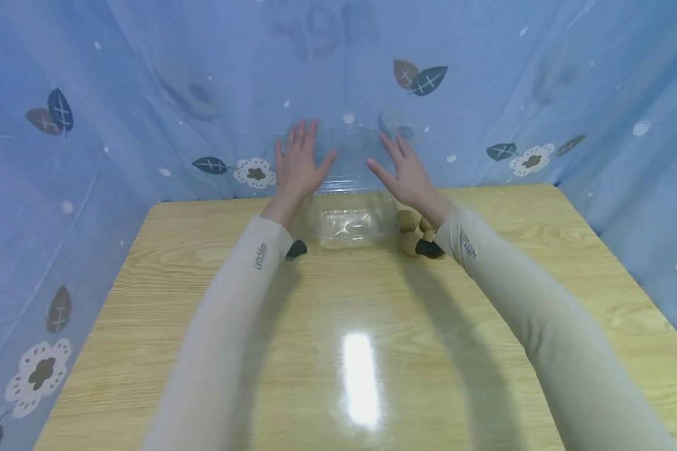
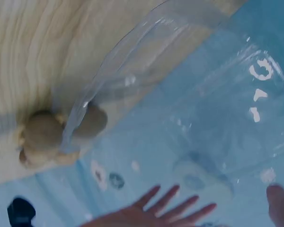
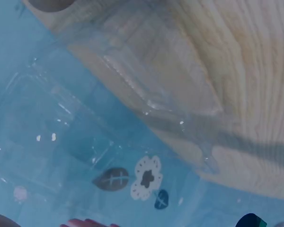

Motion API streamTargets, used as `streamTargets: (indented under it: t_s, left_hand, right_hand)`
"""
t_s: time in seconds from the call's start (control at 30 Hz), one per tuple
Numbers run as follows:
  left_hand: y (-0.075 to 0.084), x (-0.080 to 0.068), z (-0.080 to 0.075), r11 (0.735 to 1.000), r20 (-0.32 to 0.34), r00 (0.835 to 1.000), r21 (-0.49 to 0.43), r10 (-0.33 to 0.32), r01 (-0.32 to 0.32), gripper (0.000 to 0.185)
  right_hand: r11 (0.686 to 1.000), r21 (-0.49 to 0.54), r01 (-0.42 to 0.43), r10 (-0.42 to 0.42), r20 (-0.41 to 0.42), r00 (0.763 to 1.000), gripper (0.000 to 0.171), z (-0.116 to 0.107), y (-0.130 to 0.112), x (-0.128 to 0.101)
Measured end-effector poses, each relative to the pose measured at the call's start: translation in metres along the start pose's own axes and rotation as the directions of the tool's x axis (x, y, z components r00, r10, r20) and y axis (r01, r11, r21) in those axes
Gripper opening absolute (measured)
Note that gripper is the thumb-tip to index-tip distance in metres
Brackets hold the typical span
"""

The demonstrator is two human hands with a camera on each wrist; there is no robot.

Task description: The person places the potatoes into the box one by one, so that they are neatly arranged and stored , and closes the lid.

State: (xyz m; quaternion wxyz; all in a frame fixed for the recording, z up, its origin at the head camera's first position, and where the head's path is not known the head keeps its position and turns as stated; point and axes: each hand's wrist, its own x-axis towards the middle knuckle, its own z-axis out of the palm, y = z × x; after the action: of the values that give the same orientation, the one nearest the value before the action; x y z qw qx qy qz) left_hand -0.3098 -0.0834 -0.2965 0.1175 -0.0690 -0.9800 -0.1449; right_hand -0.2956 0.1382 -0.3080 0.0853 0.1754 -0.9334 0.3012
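A clear plastic clamshell box [image 1: 351,224] sits at the far edge of the wooden table [image 1: 338,351], its lid [image 1: 352,155] standing up against the blue curtain. My left hand [image 1: 298,164] is spread flat beside the lid's left edge, and my right hand [image 1: 402,172] is spread beside its right edge. Neither hand holds anything; I cannot tell whether they touch the lid. A few brown rounded lumps [image 1: 409,229] lie just right of the box, partly behind my right wrist. The left wrist view shows these lumps [image 2: 42,138] past the box wall [image 2: 132,61]. In the right wrist view the box [image 3: 146,80] appears empty.
A blue curtain with leaf and flower prints [image 1: 146,94] closes off the back and both sides of the table. Pale sleeves cover both forearms. A black wrist device [image 1: 296,249] hangs under each wrist. A lamp glare [image 1: 360,376] lies on the near tabletop.
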Motion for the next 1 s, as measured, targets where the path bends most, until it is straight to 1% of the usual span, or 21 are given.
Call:
streamTargets:
  t_s: [0.07, 0.13, 0.23, 0.33, 0.4, 0.47, 0.57, 0.63, 0.7, 0.83, 0.9, 0.93, 1.0]
  left_hand:
    - [0.000, -0.004, 0.002, 0.998, -0.012, 1.000, -0.066, -0.025, 0.024, 0.069]
    - [0.000, -0.010, 0.005, 0.986, -0.018, 0.998, -0.156, -0.061, 0.057, 0.065]
    - [-0.002, -0.022, 0.012, 0.942, -0.039, 0.993, -0.322, -0.113, 0.094, 0.057]
    - [-0.005, -0.035, 0.018, 0.877, -0.045, 0.984, -0.462, -0.171, 0.131, 0.050]
    - [-0.009, -0.043, 0.021, 0.844, -0.035, 0.979, -0.513, -0.202, 0.156, 0.046]
    - [-0.012, -0.052, 0.025, 0.801, 0.001, 0.973, -0.568, -0.230, 0.190, 0.043]
    - [-0.018, -0.064, 0.033, 0.731, 0.054, 0.968, -0.646, -0.246, 0.222, 0.042]
    - [-0.021, -0.071, 0.039, 0.674, 0.077, 0.965, -0.701, -0.252, 0.232, 0.042]
    - [-0.022, -0.077, 0.043, 0.614, 0.085, 0.962, -0.755, -0.260, 0.232, 0.043]
    - [-0.025, -0.082, 0.049, 0.506, 0.096, 0.954, -0.831, -0.283, 0.233, 0.046]
    - [-0.027, -0.082, 0.051, 0.466, 0.115, 0.947, -0.848, -0.299, 0.250, 0.048]
    - [-0.029, -0.082, 0.053, 0.452, 0.129, 0.943, -0.852, -0.308, 0.264, 0.049]
    - [-0.032, -0.082, 0.056, 0.433, 0.159, 0.933, -0.852, -0.322, 0.295, 0.051]
  right_hand:
    - [0.999, 0.053, -0.002, 0.003, -0.009, 1.000, 0.068, 0.000, 0.004, -0.008]
    - [0.996, 0.092, 0.009, -0.007, -0.017, 1.000, 0.067, 0.001, 0.008, -0.015]
    - [0.989, 0.146, 0.028, -0.024, -0.031, 0.999, 0.066, 0.001, 0.017, -0.026]
    - [0.983, 0.178, 0.037, -0.032, -0.034, 0.999, 0.066, 0.001, 0.026, -0.037]
    - [0.982, 0.184, 0.030, -0.026, -0.024, 0.999, 0.065, 0.001, 0.034, -0.044]
    - [0.982, 0.187, 0.015, -0.014, -0.004, 1.000, 0.064, 0.000, 0.040, -0.050]
    - [0.981, 0.195, -0.017, 0.014, 0.017, 1.000, 0.062, 0.000, 0.049, -0.060]
    - [0.977, 0.208, -0.037, 0.034, 0.017, 0.999, 0.061, 0.000, 0.054, -0.065]
    - [0.976, 0.215, -0.046, 0.044, 0.012, 0.999, 0.060, -0.001, 0.058, -0.069]
    - [0.977, 0.207, -0.040, 0.039, 0.007, 0.999, 0.058, -0.001, 0.064, -0.074]
    - [0.980, 0.195, -0.029, 0.028, 0.009, 1.000, 0.057, 0.001, 0.065, -0.075]
    - [0.982, 0.185, -0.027, 0.025, 0.012, 1.000, 0.056, 0.002, 0.065, -0.076]
    - [0.987, 0.158, -0.014, 0.011, 0.021, 1.000, 0.052, 0.003, 0.066, -0.076]
